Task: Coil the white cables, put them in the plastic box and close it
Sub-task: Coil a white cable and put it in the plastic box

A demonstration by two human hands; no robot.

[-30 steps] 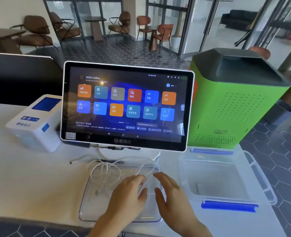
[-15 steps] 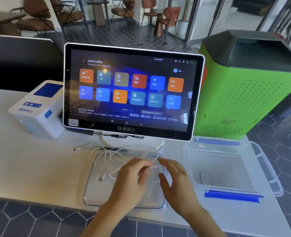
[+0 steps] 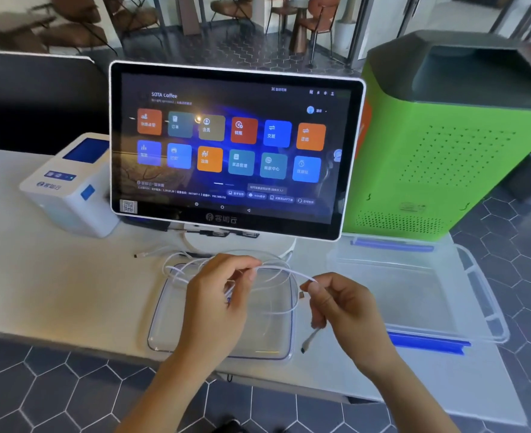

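1. The left hand [image 3: 219,295] is raised over the lid [image 3: 170,326], its thumb and fingers pinched on a white cable [image 3: 284,271].
2. The right hand [image 3: 340,303] is closed on the same cable near one end. A short tail hangs below it, with the plug [image 3: 308,341] pointing down and left.
3. Between the two hands the cable runs as a short raised span, left to right.
4. The lid, clear plastic and rectangular, lies flat on the table [image 3: 55,292] under the hands, close to the table's near edge.
5. More loops [image 3: 180,270] of white cable lie loose over the far end of the lid and spill onto the table. Blur makes it hard to tell whether this is one cable or several.
6. A loose cable end [image 3: 139,255] lies on the table to the left of the loops, apart from the lid.
7. The box [image 3: 476,295], clear plastic with blue latches [image 3: 426,343] on its near and far sides, sits open on the table to the right of the lid. It looks empty apart from a pale patch on its floor.
8. Behind the lid stands a touchscreen [image 3: 230,148] on a white round base, its display lit with coloured tiles.
9. A small white printer [image 3: 70,189] with a blue panel sits to the left of the screen.
10. A green machine [image 3: 445,145] with a grey top stands right of the screen, just behind the box.
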